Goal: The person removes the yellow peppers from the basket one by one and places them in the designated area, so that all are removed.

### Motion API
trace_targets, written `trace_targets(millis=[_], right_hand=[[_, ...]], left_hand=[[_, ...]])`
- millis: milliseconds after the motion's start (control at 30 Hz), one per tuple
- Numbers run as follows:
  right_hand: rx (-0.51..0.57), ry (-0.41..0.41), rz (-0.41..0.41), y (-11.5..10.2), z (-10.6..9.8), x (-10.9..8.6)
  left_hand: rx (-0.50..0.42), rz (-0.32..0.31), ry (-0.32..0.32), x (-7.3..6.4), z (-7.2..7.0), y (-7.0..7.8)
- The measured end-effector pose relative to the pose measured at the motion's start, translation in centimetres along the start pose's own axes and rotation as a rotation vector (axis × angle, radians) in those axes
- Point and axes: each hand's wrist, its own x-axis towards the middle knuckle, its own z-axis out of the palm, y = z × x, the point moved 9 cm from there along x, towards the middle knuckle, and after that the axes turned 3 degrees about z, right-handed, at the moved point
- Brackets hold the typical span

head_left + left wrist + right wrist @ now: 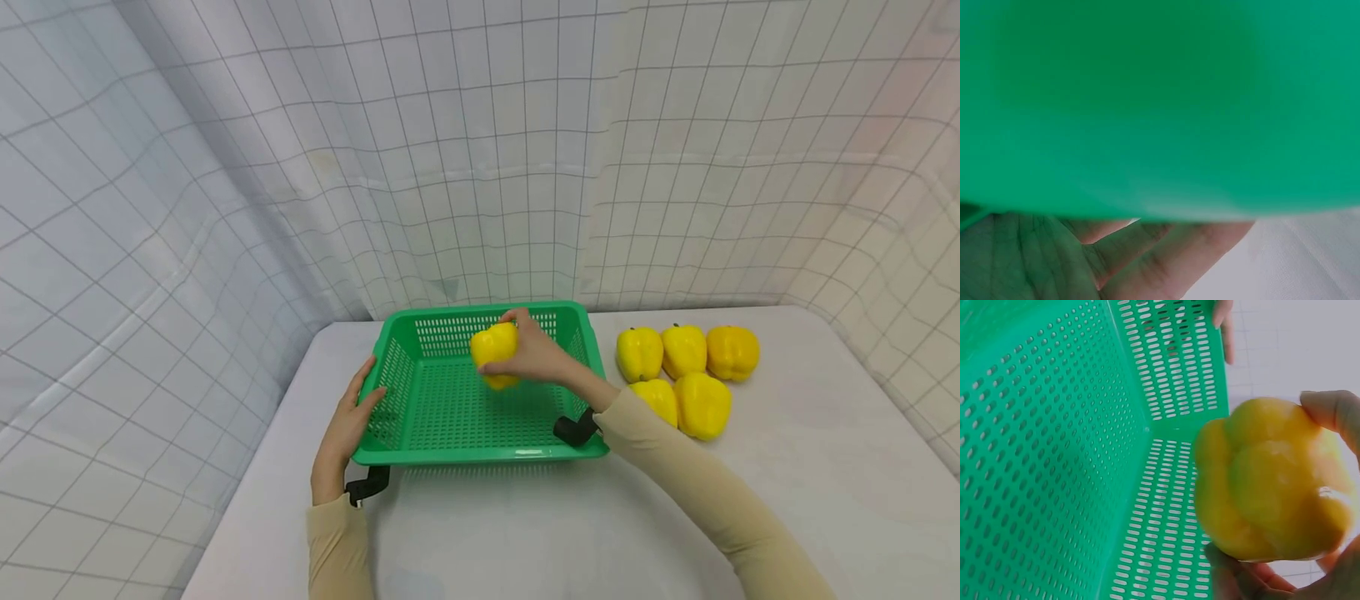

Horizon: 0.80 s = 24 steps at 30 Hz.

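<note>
A yellow bell pepper is held by my right hand over the inside of a green plastic basket. In the right wrist view, thumb and fingers grip the bell pepper from opposite sides, and the perforated basket wall stands behind it. My left hand grips the basket's left rim, with the thumb over the edge and the other fingers along the outside. Up close in the left wrist view, the blurred rim covers part of that hand.
Several more yellow bell peppers are grouped on the white table to the right of the basket; my right forearm partly covers one. White gridded cloth hangs behind the table and along its sides.
</note>
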Motion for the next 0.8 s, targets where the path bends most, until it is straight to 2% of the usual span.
trace_targets(millis=[300, 533, 667, 800], right_hand=[[0.045, 0.133, -0.065, -1.0, -2.2, -1.8], [0.138, 0.224, -0.11, -1.0, -4.0, -3.4], [0.191, 0.255, -0.118, -0.9, -5.1, -4.5], [0.175, 0.295, -0.101, -0.8, -6.3, -5.9]], left_hand=[[-0.005, 0.0, 0.002, 0.0, 0.0, 0.0], [-0.009, -0.004, -0.001, -0.1, 0.1, 0.1], [-0.011, -0.005, -0.005, -0.1, 0.1, 0.2], [-0.019, 0.004, -0.007, -0.1, 0.1, 0.3]])
